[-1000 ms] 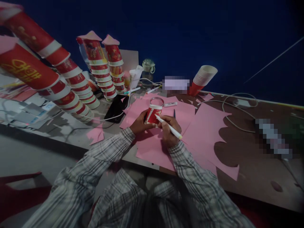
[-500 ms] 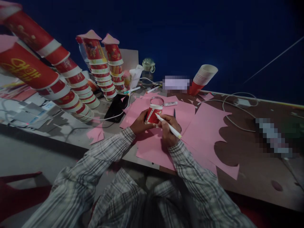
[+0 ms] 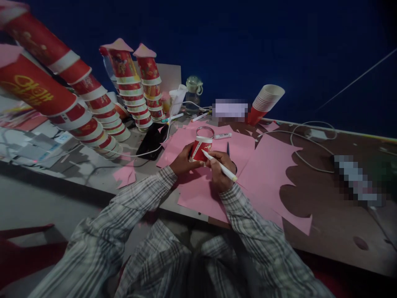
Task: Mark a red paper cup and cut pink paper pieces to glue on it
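Paper cup point(image 3: 201, 150), red with a pale printed strip, held over pink paper sheets point(image 3: 201, 198) and gripped at its side and lower edge by the left hand point(image 3: 182, 162). Fingers of the right hand point(image 3: 222, 169) are closed around a white marker point(image 3: 228, 171) with a yellowish end, its tip at the cup's wall; contact cannot be told from where I stand. For a clean line, the cup probably wants a firm hold without denting, the marker a light, even pressure, with the cup turned rather than the wrist strained. Surface: a ring point(image 3: 205, 127) and a small white tube point(image 3: 223, 135) lie just beyond the cup; a black phone point(image 3: 151, 145) rests to the left, and brown tabletop point(image 3: 328, 198) shows at right. Behind stand pink-capped cup towers point(image 3: 144, 85), a lidded jug point(image 3: 194, 93) and a tilted stack of nested cups point(image 3: 259, 109), against a dark blue wall point(image 3: 232, 49).
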The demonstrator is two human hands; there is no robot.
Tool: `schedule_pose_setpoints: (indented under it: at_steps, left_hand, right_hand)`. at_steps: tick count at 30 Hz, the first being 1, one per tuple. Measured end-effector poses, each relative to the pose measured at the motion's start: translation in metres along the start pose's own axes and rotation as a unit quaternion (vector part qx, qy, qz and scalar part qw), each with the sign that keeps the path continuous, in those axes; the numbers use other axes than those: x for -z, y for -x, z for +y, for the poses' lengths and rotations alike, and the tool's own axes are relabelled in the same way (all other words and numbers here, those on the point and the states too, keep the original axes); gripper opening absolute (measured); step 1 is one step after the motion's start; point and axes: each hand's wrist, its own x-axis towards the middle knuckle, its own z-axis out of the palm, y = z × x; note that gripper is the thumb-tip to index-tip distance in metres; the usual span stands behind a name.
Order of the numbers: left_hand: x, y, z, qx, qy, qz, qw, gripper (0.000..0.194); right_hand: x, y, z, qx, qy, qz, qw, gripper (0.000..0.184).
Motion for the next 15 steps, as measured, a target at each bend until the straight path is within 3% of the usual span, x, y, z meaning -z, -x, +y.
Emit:
schedule_pose_setpoints:
  at_steps: [15]
  left_hand:
    - [-0.0020,0.0011,0.0067,0.013,0.007,0.002,1.000,0.088]
  right_hand:
    - [-0.0016,-0.0024,-0.0007,-0.005,-0.046,0.023,0.999,0.026]
